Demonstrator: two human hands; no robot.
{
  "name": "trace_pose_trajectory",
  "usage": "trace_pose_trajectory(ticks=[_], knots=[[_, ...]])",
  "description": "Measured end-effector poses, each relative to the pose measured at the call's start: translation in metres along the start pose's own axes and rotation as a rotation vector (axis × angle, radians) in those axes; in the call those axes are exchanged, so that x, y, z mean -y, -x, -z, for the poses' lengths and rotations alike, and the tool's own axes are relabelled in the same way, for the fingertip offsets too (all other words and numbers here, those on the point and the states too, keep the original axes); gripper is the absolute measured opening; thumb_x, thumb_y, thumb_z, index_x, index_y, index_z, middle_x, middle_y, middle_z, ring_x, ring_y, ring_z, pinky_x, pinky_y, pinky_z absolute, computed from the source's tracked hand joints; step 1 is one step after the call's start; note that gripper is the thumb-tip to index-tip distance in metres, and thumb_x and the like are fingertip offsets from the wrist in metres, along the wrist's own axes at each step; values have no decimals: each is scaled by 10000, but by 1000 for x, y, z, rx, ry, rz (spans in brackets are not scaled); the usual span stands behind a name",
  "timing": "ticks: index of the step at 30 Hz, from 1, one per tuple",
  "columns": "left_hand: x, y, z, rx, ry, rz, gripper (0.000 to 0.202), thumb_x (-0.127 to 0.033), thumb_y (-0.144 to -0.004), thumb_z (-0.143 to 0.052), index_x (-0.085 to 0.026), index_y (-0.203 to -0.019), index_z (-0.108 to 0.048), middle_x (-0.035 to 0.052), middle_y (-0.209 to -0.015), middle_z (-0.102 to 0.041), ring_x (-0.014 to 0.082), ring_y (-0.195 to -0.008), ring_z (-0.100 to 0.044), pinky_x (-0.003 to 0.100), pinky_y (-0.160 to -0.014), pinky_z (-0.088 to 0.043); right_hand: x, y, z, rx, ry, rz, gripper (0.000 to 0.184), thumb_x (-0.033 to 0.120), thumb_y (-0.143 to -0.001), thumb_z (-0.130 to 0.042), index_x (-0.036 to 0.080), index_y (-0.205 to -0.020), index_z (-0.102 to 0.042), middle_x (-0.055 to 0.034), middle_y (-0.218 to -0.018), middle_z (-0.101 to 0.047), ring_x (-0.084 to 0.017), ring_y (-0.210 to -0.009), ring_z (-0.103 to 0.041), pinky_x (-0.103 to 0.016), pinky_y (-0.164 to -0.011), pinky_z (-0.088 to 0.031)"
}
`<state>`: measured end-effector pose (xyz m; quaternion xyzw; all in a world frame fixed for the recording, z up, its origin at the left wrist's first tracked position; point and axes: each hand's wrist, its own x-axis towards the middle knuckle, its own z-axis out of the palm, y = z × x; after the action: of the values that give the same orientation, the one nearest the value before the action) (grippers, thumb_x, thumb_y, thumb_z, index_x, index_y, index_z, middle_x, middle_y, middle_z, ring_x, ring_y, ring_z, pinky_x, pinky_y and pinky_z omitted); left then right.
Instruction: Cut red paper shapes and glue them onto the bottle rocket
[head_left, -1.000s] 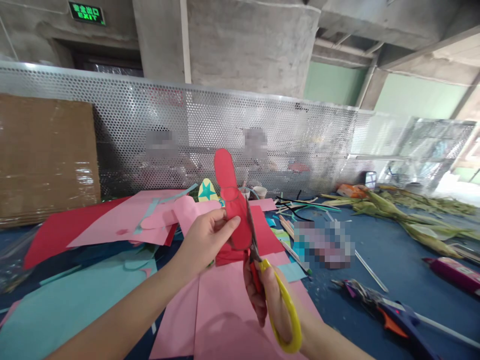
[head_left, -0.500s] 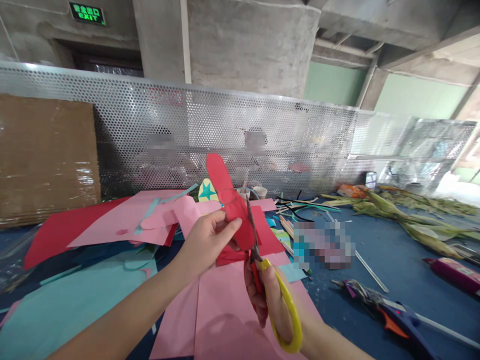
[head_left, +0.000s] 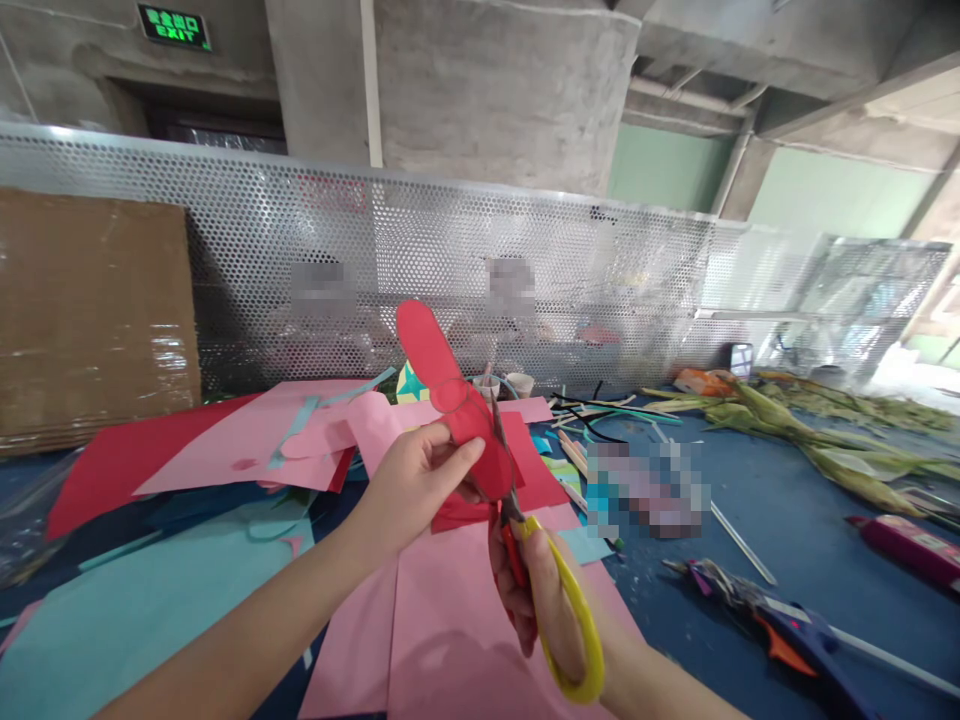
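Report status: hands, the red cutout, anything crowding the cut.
Left hand pinches red paper cutout, held up. Right hand grips yellow scissors, blades at cutout's right edge. Pink sheets lie below; nothing blocks the blades.

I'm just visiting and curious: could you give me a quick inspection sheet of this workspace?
Surface: blue table, largely covered.
Job's things: red paper cutout; yellow-handled scissors, blades at its edge.
Clutter: pink sheets, teal sheet, corn husks, glue gun, sticks.
Grips: left hand pinches the cutout; right hand works the scissors.
Cables: black cords.
Surroundings: perforated metal screen, cardboard, exit sign.
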<state>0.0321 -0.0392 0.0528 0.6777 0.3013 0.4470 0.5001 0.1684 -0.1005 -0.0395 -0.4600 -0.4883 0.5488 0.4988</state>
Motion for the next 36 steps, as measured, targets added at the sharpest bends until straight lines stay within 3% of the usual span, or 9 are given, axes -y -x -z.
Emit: trace_pose_trajectory(ticks=[5,8,12,18,23,30,36], knots=[[-5,1,-2,0,27,-7,164,-323,-813,-654,-187,-727,-624,11,-691,-704,186,-702,-691,294,-663,-554,0,0,3,24,25,27,683,884,-712,-393,209,-725,-495,51,-530,-399,-64,-329,-311,-193,-283,-298],[-9,1,-4,-15,19,10,173,-325,-806,-641,-198,-692,-610,-25,-586,-617,169,-629,-651,279,-610,-526,-1,0,3,21,37,30,680,878,-720,-391,207,-730,-500,49,-534,-407,-66,-325,-323,-195,-282,-307],[-8,1,-2,-56,-42,0,274,-395,-833,-600,-213,-634,-553,-63,-486,-456,128,-487,-513,238,-469,-397,-1,0,3,25,52,34,680,874,-721,-396,203,-724,-508,43,-539,-428,-66,-323,-339,-193,-283,-314],[-1,0,3,-97,-85,17,332,-464,-866,-572,-206,-663,-523,-77,-498,-408,77,-409,-278,232,-407,-219,0,0,3,34,66,29,697,883,-727,-374,197,-734,-500,51,-547,-438,-52,-310,-326,-184,-277,-320],[-2,0,2,-108,-79,17,300,-453,-848,-588,-200,-694,-543,-63,-540,-448,82,-428,-330,228,-415,-231,-4,-1,4,51,43,18,746,918,-678,-378,184,-721,-504,76,-517,-419,-25,-303,-288,-155,-276,-316],[-1,-1,3,-126,-92,8,295,-430,-847,-582,-206,-665,-521,-24,-579,-553,128,-512,-496,240,-474,-365,-6,-1,5,55,21,12,756,919,-676,-384,179,-745,-518,67,-536,-450,-29,-311,-328,-150,-279,-331],[-3,-1,3,-136,-99,-14,283,-429,-843,-591,-205,-673,-563,-17,-579,-564,156,-564,-555,261,-516,-419,-3,1,4,42,25,14,780,937,-660,-371,174,-736,-515,90,-497,-397,-14,-304,-275,-127,-269,-309]])
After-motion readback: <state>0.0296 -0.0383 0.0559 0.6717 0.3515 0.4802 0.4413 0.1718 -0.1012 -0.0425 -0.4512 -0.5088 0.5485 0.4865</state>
